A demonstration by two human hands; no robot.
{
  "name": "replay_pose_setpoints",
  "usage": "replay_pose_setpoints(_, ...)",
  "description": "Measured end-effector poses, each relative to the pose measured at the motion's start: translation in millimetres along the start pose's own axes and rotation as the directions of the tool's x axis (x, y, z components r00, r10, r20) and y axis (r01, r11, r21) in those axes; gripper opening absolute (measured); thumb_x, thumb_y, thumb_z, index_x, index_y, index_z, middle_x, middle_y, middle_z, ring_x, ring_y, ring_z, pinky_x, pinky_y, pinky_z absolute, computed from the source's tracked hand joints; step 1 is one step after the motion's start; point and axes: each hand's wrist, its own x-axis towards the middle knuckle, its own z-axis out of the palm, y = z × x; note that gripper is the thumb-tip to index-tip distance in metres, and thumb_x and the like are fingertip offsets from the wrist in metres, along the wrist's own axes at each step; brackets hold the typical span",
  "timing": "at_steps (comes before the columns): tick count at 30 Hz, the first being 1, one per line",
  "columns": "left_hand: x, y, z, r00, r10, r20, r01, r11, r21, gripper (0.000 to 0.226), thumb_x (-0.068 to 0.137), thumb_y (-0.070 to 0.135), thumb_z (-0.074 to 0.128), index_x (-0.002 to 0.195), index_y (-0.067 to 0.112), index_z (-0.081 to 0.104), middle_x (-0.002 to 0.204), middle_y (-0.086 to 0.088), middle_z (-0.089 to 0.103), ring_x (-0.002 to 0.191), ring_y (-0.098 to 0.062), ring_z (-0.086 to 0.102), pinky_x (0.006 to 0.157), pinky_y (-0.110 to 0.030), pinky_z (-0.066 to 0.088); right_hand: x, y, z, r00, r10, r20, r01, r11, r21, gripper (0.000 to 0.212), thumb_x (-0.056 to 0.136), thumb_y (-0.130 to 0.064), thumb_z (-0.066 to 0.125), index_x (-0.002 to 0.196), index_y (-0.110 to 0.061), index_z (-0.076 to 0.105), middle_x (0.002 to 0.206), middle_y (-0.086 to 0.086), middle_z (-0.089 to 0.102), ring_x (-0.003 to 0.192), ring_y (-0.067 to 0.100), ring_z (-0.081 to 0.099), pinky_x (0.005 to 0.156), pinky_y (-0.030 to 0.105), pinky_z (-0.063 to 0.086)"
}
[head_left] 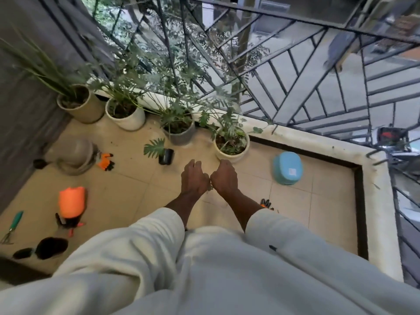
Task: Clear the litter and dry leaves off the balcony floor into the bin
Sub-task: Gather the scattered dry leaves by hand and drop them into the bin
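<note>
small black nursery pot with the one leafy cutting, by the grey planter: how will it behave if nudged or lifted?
The small black pot already seems tilted, with its leaf hanging off to one side, so a nudge would probably tip it. It looks like thin plastic: likely light and may flex. Loose soil could spill onto the tiled floor.

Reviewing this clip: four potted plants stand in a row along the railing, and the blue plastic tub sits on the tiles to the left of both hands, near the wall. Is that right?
Not quite. The head view shows the blue plastic tub on the tiles to the right of both hands, the left hand and the right hand, near the balcony's raised edge. The four potted plants do stand along the railing.
</note>
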Motion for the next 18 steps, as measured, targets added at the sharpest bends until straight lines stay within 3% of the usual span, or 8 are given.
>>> replay_pose_setpoints(5,50,-54,-71,0.999,0.005,-0.038,-0.005,1.0,0.012,0.038,0.095,0.013,0.052,0.131,0.001,0.054,0.139,-0.019,0.047,0.127,-0.035,0.045,0.102,-0.038,0.038,35,-82,46,0.999,-0.047,0.001,0.047,0.998,-0.039,0.032,0.086,-0.008,0.053,0.117,-0.002,0.052,0.125,0.016,0.054,0.114,0.036,0.055,0.095,0.046,0.047)
replay_pose_setpoints(8,84,-99,-122,0.995,-0.066,-0.072,0.065,0.998,-0.023,0.035,0.096,0.015,0.052,0.128,0.002,0.056,0.135,-0.019,0.051,0.124,-0.035,0.047,0.1,-0.038,0.039,47,-148,78,0.995,-0.089,0.034,0.09,0.996,-0.027,0.026,0.086,-0.007,0.049,0.112,-0.002,0.053,0.12,0.016,0.054,0.11,0.038,0.055,0.092,0.046,0.047)
replay_pose_setpoints(12,123,-170,-181,0.984,-0.128,-0.125,0.125,0.992,-0.029,0.037,0.092,0.022,0.055,0.123,0.004,0.06,0.133,-0.015,0.053,0.123,-0.034,0.049,0.1,-0.039,0.041,66,-235,119,0.977,-0.196,0.084,0.198,0.98,-0.016,0.027,0.09,-0.021,0.052,0.113,-0.007,0.056,0.118,0.015,0.058,0.108,0.037,0.058,0.087,0.044,0.051)
replay_pose_setpoints(18,159,-260,-243,0.943,-0.264,-0.204,0.254,0.964,-0.073,0.037,0.09,0.018,0.054,0.125,0.005,0.058,0.132,-0.014,0.053,0.125,-0.031,0.047,0.103,-0.04,0.04,87,-338,164,0.957,-0.219,0.19,0.233,0.971,-0.051,0.033,0.086,-0.01,0.052,0.119,-0.002,0.053,0.122,0.018,0.058,0.109,0.037,0.059,0.087,0.04,0.049)
